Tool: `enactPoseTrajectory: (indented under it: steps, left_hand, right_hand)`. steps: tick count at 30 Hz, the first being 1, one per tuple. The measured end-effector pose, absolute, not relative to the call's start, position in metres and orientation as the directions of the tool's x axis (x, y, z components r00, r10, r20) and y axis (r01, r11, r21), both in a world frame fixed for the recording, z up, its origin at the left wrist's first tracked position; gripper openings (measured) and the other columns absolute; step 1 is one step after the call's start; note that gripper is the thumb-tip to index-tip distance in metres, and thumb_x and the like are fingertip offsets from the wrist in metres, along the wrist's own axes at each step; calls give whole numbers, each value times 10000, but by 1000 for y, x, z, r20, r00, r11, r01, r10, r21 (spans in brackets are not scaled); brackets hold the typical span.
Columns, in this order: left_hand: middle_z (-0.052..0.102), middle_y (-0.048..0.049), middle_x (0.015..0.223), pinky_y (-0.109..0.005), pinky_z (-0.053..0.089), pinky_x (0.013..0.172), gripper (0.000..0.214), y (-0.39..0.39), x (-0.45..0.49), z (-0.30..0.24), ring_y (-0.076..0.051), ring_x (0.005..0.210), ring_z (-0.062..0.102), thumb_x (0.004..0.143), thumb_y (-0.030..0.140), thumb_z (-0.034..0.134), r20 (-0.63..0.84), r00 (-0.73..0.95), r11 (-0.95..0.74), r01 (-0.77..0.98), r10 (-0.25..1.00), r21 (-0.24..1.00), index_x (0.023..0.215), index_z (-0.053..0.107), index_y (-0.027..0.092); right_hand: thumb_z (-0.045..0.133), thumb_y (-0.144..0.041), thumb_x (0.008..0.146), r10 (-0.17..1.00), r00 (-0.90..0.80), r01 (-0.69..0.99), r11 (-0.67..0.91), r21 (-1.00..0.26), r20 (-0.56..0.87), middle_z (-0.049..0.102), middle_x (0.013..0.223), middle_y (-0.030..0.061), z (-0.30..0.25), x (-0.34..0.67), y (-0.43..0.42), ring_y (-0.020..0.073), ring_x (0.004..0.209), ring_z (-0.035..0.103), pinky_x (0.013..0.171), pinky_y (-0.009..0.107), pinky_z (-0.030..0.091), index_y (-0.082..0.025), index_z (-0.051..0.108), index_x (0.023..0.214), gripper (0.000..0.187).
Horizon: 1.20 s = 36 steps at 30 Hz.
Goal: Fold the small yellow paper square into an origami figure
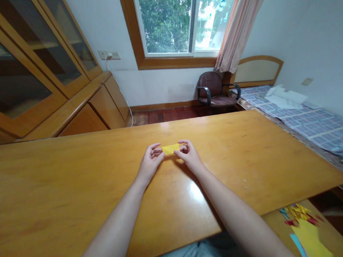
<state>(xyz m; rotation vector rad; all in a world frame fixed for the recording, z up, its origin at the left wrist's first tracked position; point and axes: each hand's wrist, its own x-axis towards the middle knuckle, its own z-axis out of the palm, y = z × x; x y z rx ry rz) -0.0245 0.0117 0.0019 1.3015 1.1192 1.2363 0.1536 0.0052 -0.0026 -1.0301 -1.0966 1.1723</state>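
Over the wooden table (76, 179), a small folded piece of yellow paper (170, 148) is pinched at one end by the left hand (152, 160) and at the other by the right hand (190, 156), probably light, easily creased and best held gently by its edges.

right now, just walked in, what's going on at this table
A person is holding a small yellow paper over the wooden table, the left hand at one end and the right hand at the other. It looks folded, though the creases are hard to make out. At the lower right, a larger yellow sheet and a cluster of colourful pieces lie on a lower surface.
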Motion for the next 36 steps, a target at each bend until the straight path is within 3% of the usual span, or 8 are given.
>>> enactPoseTrajectory:
  steps: [5,13,28,36]
  left_hand:
    - [648,-28,951,-333,488,898,554,14,-25,-7,-172,914,647,710,320,730,72,179,-76,15,981,997,1199,507,185]
    - [663,-12,909,-286,490,815,511,12,-25,-7,-163,844,649,722,323,715,78,169,-91,72,982,993,1184,545,187]
    - [690,-38,917,-274,477,744,528,10,-24,4,-172,811,644,705,338,724,41,118,-46,39,992,998,1168,535,169]
    - [680,-47,952,-292,476,796,520,8,-22,7,-181,859,639,704,348,716,20,118,-23,29,993,999,1154,535,159]
  right_hand:
    - [706,-282,696,993,-52,-157,99,-983,108,569,659,-72,-2,152,3,108,583,527,579,236,409,-215,502,1052,415]
    - [695,-244,683,988,-95,-54,117,-992,122,597,708,-61,-2,152,2,98,587,525,576,230,416,-214,516,1086,442]
    - [693,-264,699,982,153,-135,135,-982,114,633,735,-31,-6,158,8,133,663,585,686,276,458,-218,465,1009,387]
    - [670,-320,756,991,56,-128,125,-984,119,629,817,1,-7,156,6,137,744,597,697,265,472,-201,556,1029,318]
